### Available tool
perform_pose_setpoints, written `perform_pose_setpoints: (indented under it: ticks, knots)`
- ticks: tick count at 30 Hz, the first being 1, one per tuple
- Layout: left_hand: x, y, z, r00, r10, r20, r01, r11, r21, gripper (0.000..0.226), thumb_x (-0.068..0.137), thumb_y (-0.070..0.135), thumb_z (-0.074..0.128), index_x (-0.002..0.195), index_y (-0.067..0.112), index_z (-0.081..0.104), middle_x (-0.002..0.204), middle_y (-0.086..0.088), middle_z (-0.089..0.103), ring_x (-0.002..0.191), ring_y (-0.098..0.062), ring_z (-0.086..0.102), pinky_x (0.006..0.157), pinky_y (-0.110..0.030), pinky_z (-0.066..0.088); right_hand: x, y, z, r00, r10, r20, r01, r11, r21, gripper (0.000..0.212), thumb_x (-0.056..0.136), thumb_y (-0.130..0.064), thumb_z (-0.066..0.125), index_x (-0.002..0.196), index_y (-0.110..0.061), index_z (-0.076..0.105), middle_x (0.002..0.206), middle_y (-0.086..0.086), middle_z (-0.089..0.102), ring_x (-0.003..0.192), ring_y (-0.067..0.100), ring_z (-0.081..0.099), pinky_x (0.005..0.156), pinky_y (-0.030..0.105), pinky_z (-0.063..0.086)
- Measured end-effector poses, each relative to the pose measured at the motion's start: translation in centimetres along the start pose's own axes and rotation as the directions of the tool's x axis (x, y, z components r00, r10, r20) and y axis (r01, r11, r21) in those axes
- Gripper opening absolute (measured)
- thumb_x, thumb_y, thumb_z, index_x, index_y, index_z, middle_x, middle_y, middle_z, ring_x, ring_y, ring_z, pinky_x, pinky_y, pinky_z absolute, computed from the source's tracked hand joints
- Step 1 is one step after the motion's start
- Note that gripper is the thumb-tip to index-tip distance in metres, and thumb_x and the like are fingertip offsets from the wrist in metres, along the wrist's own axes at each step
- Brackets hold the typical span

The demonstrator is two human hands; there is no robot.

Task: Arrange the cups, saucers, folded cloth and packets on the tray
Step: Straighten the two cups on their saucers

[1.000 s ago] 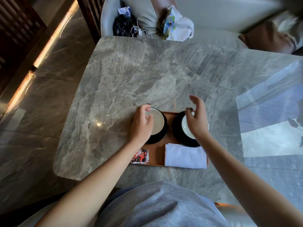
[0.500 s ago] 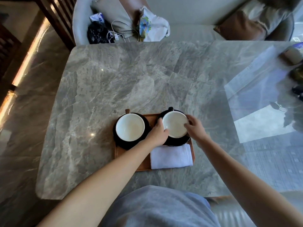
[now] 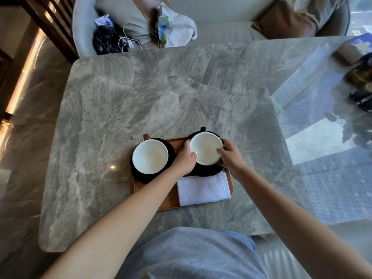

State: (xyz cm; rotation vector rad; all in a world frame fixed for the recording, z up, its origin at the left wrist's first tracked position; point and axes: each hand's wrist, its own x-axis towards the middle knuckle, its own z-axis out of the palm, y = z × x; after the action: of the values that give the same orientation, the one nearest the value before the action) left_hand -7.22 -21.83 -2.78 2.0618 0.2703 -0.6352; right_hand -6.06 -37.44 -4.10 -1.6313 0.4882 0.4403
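Single head view, looking steeply down, close over table (image 3: 161,97)

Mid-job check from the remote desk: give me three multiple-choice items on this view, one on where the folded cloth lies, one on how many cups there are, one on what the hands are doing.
1. Where does the folded white cloth lie?
A. On the near right part of the brown tray
B. On the marble table beyond the tray
C. Inside a cup

2. How many white-lined cups stand on black saucers?
A. One
B. Two
C. Four

3. What are the hands doing?
A. Both rest on the cloth
B. Both hold the right cup
C. Both hang off the table

Answers:
1 A, the cloth sits on the tray just nearer than the right black saucer.
2 B, a left cup and a right cup show.
3 B, the left hand and right hand grip the right cup's rim from either side.
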Motion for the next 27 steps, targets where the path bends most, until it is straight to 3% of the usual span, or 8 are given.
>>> perform_pose_setpoints:
  ticks: [6,12,21,24,27]
  knots:
    - [-0.1,-0.2,0.1,1.000,-0.007,0.001,0.007,0.999,-0.043,0.043,0.095,0.016,0.035,0.137,0.015,0.026,0.134,-0.010,0.045,0.115,-0.027,0.047,0.097,-0.036,0.040,0.0,0.0,0.0,1.000,-0.001,0.009,0.001,1.000,-0.003,0.041,0.088,0.000,0.041,0.122,-0.019,0.055,0.097,-0.001,0.057,0.085,0.009,0.057,0.062,0.026,0.053]
    - [-0.1,-0.2,0.0,1.000,-0.016,-0.001,0.016,0.997,-0.073,0.043,0.096,0.017,0.036,0.137,0.013,0.026,0.135,-0.013,0.044,0.119,-0.028,0.045,0.101,-0.039,0.039,0.2,-0.1,0.0,1.000,-0.026,0.010,0.026,0.998,-0.051,0.043,0.088,-0.001,0.040,0.126,-0.018,0.054,0.109,0.005,0.058,0.094,0.017,0.058,0.073,0.034,0.056]
    - [-0.3,-0.2,0.3,0.999,-0.031,-0.017,0.029,0.993,-0.110,0.045,0.097,0.023,0.039,0.138,0.011,0.026,0.138,-0.014,0.045,0.122,-0.030,0.046,0.101,-0.035,0.037,-0.1,0.0,0.0,0.997,-0.073,0.011,0.073,0.993,-0.094,0.037,0.092,-0.007,0.043,0.126,-0.019,0.054,0.109,0.005,0.060,0.101,0.022,0.058,0.090,0.048,0.053]
    - [-0.9,-0.7,0.3,0.995,-0.066,-0.070,0.056,0.989,-0.136,0.056,0.095,0.033,0.043,0.141,0.011,0.021,0.140,-0.012,0.044,0.123,-0.030,0.048,0.101,-0.035,0.039,-0.6,0.1,-0.3,0.994,-0.109,0.004,0.109,0.984,-0.142,0.032,0.095,-0.018,0.049,0.127,-0.018,0.050,0.110,0.004,0.058,0.102,0.023,0.059,0.085,0.045,0.052]
    - [-3.0,-2.2,0.3,0.985,0.043,-0.169,-0.059,0.994,-0.091,0.057,0.091,0.030,0.051,0.138,0.012,0.025,0.135,-0.006,0.045,0.109,-0.020,0.054,0.094,-0.035,0.045,-1.7,0.9,-1.1,0.969,-0.233,-0.083,0.211,0.953,-0.217,0.022,0.094,-0.020,0.052,0.116,-0.018,0.052,0.103,-0.003,0.060,0.095,0.015,0.060,0.079,0.037,0.053]
